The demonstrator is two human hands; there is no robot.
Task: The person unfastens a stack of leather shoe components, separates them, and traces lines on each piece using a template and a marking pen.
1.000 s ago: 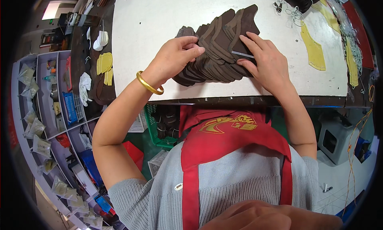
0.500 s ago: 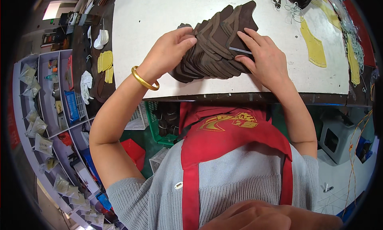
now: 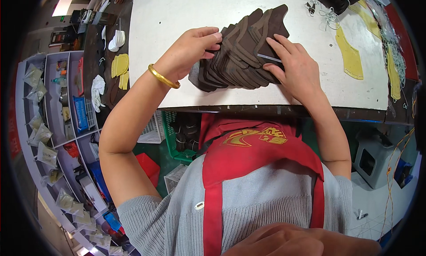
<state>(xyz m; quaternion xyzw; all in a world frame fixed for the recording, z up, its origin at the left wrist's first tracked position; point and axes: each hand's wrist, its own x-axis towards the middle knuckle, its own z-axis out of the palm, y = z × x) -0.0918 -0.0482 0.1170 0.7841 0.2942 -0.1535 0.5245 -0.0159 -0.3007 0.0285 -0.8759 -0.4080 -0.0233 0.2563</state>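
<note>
A fanned stack of dark brown leather shoe pieces lies on the white worktable, near its front edge. My left hand, with a gold bangle on the wrist, grips the left end of the stack with fingers curled over its top. My right hand presses flat on the right side of the stack and pins a thin silver pen-like tool under its fingers.
Yellow cut pieces and tangled threads lie on the table's right side. More yellow pieces and white items sit on a dark bench at left. Grey shelves with bagged parts stand left. Crates sit under the table.
The stack has been gathered tighter and shifted slightly up the table. My left hand moved from lying on the pieces to gripping the left end.
</note>
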